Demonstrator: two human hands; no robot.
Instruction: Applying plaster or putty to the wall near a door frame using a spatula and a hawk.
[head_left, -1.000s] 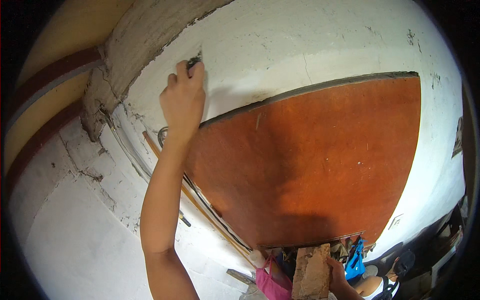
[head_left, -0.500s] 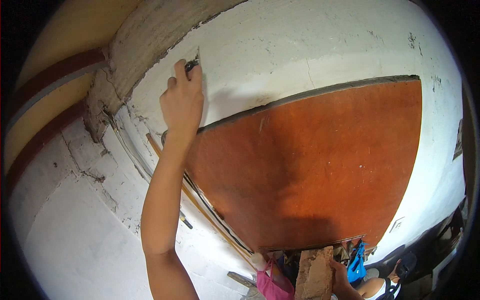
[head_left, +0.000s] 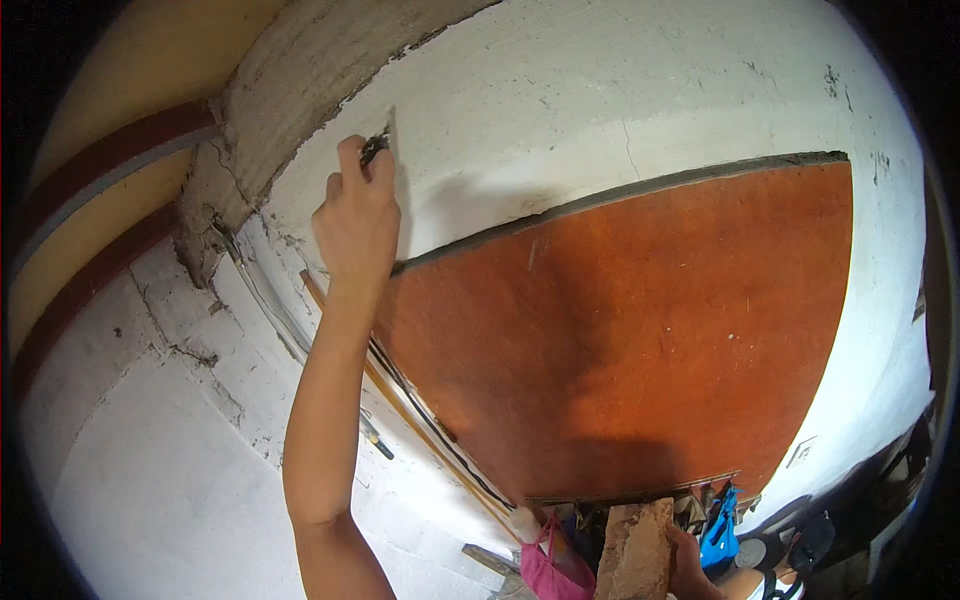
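Note:
My left hand (head_left: 357, 215) reaches up to the white wall (head_left: 560, 90), with its fingers closed around a dark-handled trowel (head_left: 374, 148). The thin blade is seen almost edge-on at the wall, and the fingers hide most of the tool. A soft shadow falls on the wall beside the hand. Low in the picture, my right hand (head_left: 690, 568) grips the right edge of a brown rectangular board (head_left: 636, 550). Its face looks rough and stained, with a lighter patch. My right forearm is mostly cut off by the lower edge.
A large orange-brown panel (head_left: 620, 330) fills the middle, topped by a grey strip (head_left: 640, 188). Cables (head_left: 425, 415) and a wooden strip (head_left: 395, 395) run down its left. Below hang a pink bag (head_left: 555, 570) and a blue bag (head_left: 720, 535). Another person (head_left: 808, 545) is at lower right.
My left hand has moved slightly down and left along the wall with the trowel. The board in my right hand sits slightly lower and further right in the view.

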